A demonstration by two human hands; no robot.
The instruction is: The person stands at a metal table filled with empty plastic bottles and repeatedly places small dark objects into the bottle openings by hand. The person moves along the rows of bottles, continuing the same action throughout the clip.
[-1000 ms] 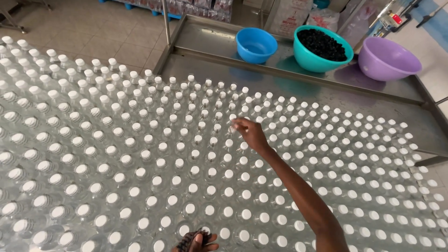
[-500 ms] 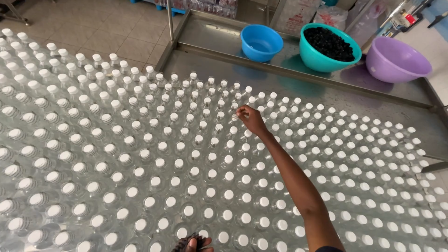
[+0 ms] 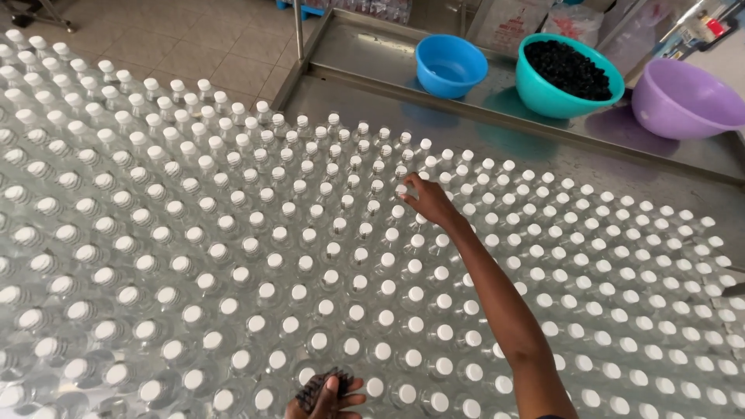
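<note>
Across the steel table (image 3: 543,167) stands a dense field of clear plastic bottles (image 3: 233,256), upright and shoulder to shoulder, most showing white caps. The right hand (image 3: 431,203) is stretched out over the middle of the field, toward the far rows, its fingertips (image 3: 407,186) pinched loosely together on the white cap (image 3: 400,189) of one bottle; the fingers are nearly closed, and whether they grip the cap or only press it is hard to tell. At the near edge the left hand (image 3: 326,397) is curled around a clump of small dark caps (image 3: 320,386), fingers folded in, with the thumb on top.

Working on a bottle top this far out seems best done with the forearm held clear above the nearer rows, since the bottles stand touching and a brushed one could tip its neighbours. A square, straight-down touch on the cap looks safer than a sideways push.

Beyond the bottles, on a raised steel ledge (image 3: 372,54) at the far side, sit three plastic bowls: a blue bowl (image 3: 450,66) to the left, a teal bowl (image 3: 570,77) heaped with dark caps in the middle, and a purple bowl (image 3: 683,101) to the right. Tiled floor (image 3: 178,39) shows at far left.
</note>
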